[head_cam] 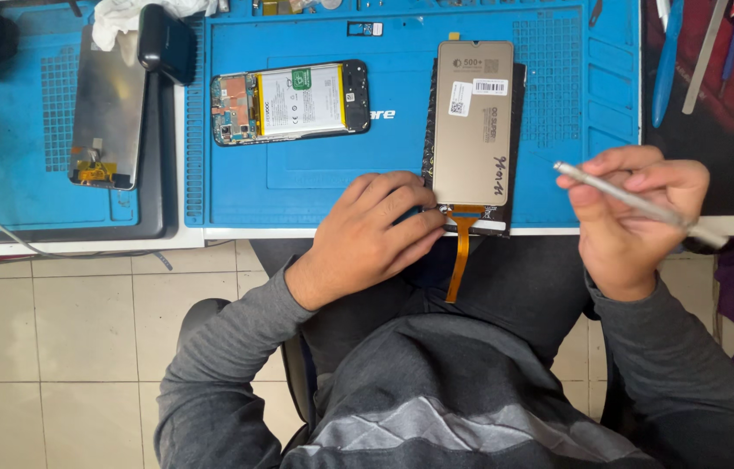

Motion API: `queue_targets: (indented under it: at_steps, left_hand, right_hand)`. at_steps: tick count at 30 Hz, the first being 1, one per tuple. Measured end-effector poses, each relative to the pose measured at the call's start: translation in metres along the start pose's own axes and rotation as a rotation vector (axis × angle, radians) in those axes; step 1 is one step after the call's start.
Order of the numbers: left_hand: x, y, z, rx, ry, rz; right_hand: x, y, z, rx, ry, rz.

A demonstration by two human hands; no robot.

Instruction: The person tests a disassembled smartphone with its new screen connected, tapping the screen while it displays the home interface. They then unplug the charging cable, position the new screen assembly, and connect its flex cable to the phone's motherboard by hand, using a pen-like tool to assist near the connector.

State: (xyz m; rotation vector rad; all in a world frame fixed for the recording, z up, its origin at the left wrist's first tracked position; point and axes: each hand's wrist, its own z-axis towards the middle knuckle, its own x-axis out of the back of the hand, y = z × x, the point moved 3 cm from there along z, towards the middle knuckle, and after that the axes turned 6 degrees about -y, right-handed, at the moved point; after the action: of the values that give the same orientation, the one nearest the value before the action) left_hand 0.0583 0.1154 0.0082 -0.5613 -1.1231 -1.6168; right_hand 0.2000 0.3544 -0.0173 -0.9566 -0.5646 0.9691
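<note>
A tiled floor (80, 347) lies beneath a bench (211, 234) covered by a blue repair mat (315, 174) with moulded compartments. A replacement display panel (473, 122) lies back-side up at the mat's near edge, on top of a dark sheet (516, 148); its orange flex ribbon (461, 252) hangs over the bench edge toward the person's lap.

The left hand (367, 234) rests on the mat, fingertips pressed at the panel's lower left corner beside the ribbon's root, apparently to keep the panel from sliding. Its grip is narrow, closed down on the corner rather than lifting it.

The right hand (628, 217) is raised just right of the panel, apart from it, its grip closed around metal tweezers (636, 201) held like a pen, tips pointing up-left toward the panel.

Further back on the mat lies an opened phone (290, 102), battery and circuit board exposed. On a second mat (2, 174) to the left lies another removed screen (106, 108), beside a black case (167, 42) and a white cloth (119, 17). Blue tools (667, 61) lie at far right.
</note>
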Motion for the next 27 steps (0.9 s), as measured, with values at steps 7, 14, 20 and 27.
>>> queue_targets:
  at_steps: [7, 14, 20, 27]
  left_hand:
    - [-0.001, 0.002, 0.0, -0.002, 0.013, -0.008]
    - [-0.005, 0.003, 0.002, 0.044, 0.01, -0.021]
    - [-0.005, 0.007, 0.003, 0.049, -0.001, 0.016]
    - [-0.011, 0.008, 0.003, 0.06, -0.011, 0.02]
  right_hand:
    - [-0.004, 0.004, -0.013, 0.014, -0.171, -0.134]
    - [-0.014, -0.012, -0.007, 0.031, -0.267, -0.393]
    - [-0.018, -0.017, -0.002, 0.101, -0.333, -0.463]
    - [-0.019, -0.014, -0.001, 0.063, -0.291, -0.377]
